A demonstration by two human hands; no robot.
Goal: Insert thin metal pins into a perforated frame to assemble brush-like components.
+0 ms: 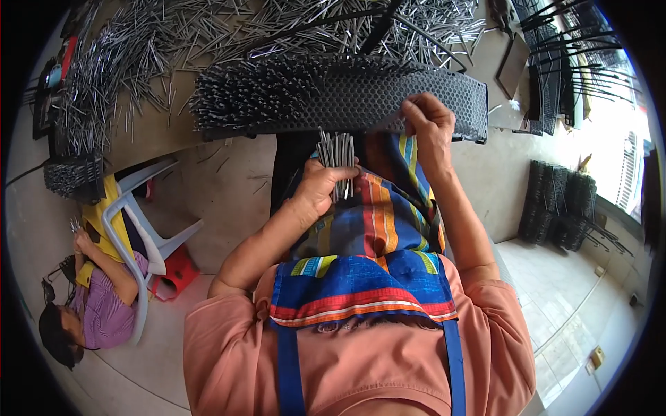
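Note:
My left hand (321, 184) is closed around an upright bundle of thin metal rods (338, 156), held over my lap with the thumb across it. My right hand (430, 119) is raised at the near edge of a long black perforated tray (368, 100). Its thumb and fingers are pinched together, and a blurred thin streak, seemingly one metal rod, points left from the fingertips. Rods standing in the holes (250, 97) crowd the tray's left half; bare holes show across much of the right.
Loose metal rods (187, 35) lie heaped over the table behind the tray. At left, another person (104, 298) sits on a grey plastic chair (142, 229) beside a red container (175, 274). Stacked black racks (555, 204) stand on the floor at right.

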